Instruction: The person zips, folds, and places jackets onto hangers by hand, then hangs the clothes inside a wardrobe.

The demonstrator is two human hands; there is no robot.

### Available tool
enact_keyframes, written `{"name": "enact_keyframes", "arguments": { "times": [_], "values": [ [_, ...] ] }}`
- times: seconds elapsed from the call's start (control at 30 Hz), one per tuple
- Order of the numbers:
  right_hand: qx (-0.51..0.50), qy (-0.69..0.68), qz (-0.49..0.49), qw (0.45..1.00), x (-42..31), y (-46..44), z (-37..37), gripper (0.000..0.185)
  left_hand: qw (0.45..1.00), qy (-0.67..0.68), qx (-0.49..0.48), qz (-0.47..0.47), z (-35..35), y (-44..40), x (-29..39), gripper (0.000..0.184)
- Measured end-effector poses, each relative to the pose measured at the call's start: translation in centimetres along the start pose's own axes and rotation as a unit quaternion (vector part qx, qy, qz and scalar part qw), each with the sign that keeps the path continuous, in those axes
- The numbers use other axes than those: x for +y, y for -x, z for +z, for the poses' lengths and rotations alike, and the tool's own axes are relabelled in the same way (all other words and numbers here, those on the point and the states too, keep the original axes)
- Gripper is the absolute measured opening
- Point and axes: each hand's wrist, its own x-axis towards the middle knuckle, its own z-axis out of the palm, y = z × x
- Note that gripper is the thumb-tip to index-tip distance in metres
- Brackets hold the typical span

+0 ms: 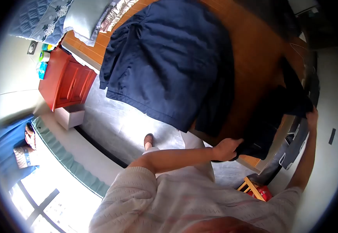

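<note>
A dark navy jacket [165, 66] is spread over the wooden bed boards [250, 50], with its lower edge overhanging the side. To the right of it, a black garment [264, 124], partly blurred and deep in shadow, stretches between my hands; I cannot tell its kind. My left hand [227, 149] is closed on its near left edge, close to the jacket's sleeve. At the far right, my right hand [312, 116] grips another corner, raised by the bed's edge. The fingertips of both hands are partly hidden by the cloth.
A red chest of drawers [70, 81] stands at the left, with a pale box [69, 117] beside it. Pillows [85, 19] and quilted bedding lie at the upper left. Low on the right is a wooden stool [250, 189] beside something red. A bright window is at the lower left.
</note>
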Motion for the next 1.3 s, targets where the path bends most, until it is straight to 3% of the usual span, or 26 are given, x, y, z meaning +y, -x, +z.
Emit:
{"name": "enact_keyframes", "arguments": {
  "times": [0.1, 0.17, 0.2, 0.23, 0.27, 0.3, 0.33, 0.4, 0.5, 0.53, 0.6, 0.73, 0.77, 0.8, 0.87, 0.9, 0.93, 1.0, 1.1, 1.2, 1.23, 1.3],
  "values": [
    [0.124, -0.02, 0.021, 0.992, 5.5, 9.5, -12.5, 0.036, 0.999, 0.005, -0.046, 0.02, -4.2, 5.2, 4.4, 0.049],
    [0.147, -0.055, -0.051, 0.986, -0.2, 17.4, -16.3, 0.031, 0.997, 0.043, -0.066, 0.027, -7.7, 9.5, 7.7, 0.048],
    [0.156, -0.013, 0.003, 0.988, -0.6, 20.0, -19.4, 0.032, 0.995, 0.053, -0.061, 0.053, -9.4, 11.7, 8.9, 0.046],
    [0.226, 0.008, -0.04, 0.973, -4.1, 23.2, -19.8, 0.027, 0.991, 0.046, -0.043, 0.117, -10.9, 14.1, 9.8, 0.056],
    [0.249, -0.004, -0.057, 0.967, -6.1, 26.0, -20.7, 0.027, 0.992, 0.075, -0.057, 0.089, -13.1, 16.4, 11.4, 0.053],
    [0.271, -0.015, -0.074, 0.96, -8.0, 28.6, -21.7, 0.026, 0.99, 0.066, -0.041, 0.12, -15.5, 18.4, 12.8, 0.051],
    [0.293, -0.025, -0.091, 0.952, -9.9, 31.3, -22.8, 0.026, 0.98, 0.102, 0.015, 0.169, -17.7, 20.9, 14.4, 0.051],
    [0.328, -0.047, -0.099, 0.938, -13.3, 34.1, -22.7, 0.03, 0.923, 0.021, 0.124, 0.364, -22.6, 24.1, 18.1, 0.046],
    [0.351, -0.118, -0.076, 0.926, -18.0, 36.7, -17.7, 0.036, 0.935, 0.037, 0.195, 0.295, -28.8, 30.9, 23.7, 0.049],
    [0.351, -0.157, -0.059, 0.921, -19.2, 37.5, -14.5, 0.038, 0.926, -0.021, 0.243, 0.287, -30.3, 32.6, 24.5, 0.049],
    [0.342, -0.252, -0.023, 0.905, -21.8, 39.2, -6.7, 0.043, 0.937, -0.058, 0.228, 0.258, -33.9, 36.2, 23.4, 0.052],
    [0.252, -0.43, 0.04, 0.866, -28.5, 43.1, 9.4, 0.052, 0.919, -0.122, 0.346, 0.142, -38.0, 41.1, 18.9, 0.053],
    [0.2, -0.443, 0.042, 0.873, -31.3, 43.8, 11.9, 0.054, 0.927, -0.112, 0.338, 0.114, -39.3, 42.0, 17.9, 0.054],
    [0.113, -0.424, 0.024, 0.898, -36.2, 43.8, 12.9, 0.069, 0.926, -0.104, 0.352, 0.091, -40.4, 42.6, 16.7, 0.053],
    [-0.064, -0.317, 0.026, 0.946, -38.3, 41.6, 14.4, 0.086, 0.923, -0.097, 0.37, 0.04, -41.4, 42.6, 15.5, 0.052],
    [-0.182, -0.38, 0.021, 0.907, -41.4, 38.9, 14.5, 0.088, 0.93, -0.078, 0.359, -0.013, -42.7, 43.2, 14.5, 0.052],
    [-0.21, -0.4, 0.016, 0.892, -42.0, 37.3, 15.3, 0.081, 0.926, -0.103, 0.362, -0.028, -43.3, 42.5, 14.2, 0.055],
    [-0.364, -0.435, 0.107, 0.817, -41.8, 33.3, 16.1, 0.069, 0.944, -0.045, 0.324, -0.046, -45.0, 40.0, 14.0, 0.051],
    [-0.345, -0.502, 0.077, 0.789, -40.5, 29.9, 17.0, 0.059, 0.952, -0.027, 0.3, -0.049, -47.4, 36.9, 14.7, 0.05],
    [-0.307, -0.476, 0.108, 0.817, -41.1, 24.7, 15.6, 0.062, 0.959, -0.053, 0.265, -0.084, -53.0, 33.1, 15.2, 0.058],
    [-0.197, -0.451, 0.104, 0.864, -40.5, 24.0, 15.9, 0.068, 0.953, -0.081, 0.283, -0.076, -55.2, 31.3, 14.2, 0.061],
    [-0.093, -0.346, 0.155, 0.921, -40.2, 19.8, 16.3, 0.07, 0.942, -0.13, 0.305, -0.055, -59.9, 26.4, 11.7, 0.065]
  ]
}}
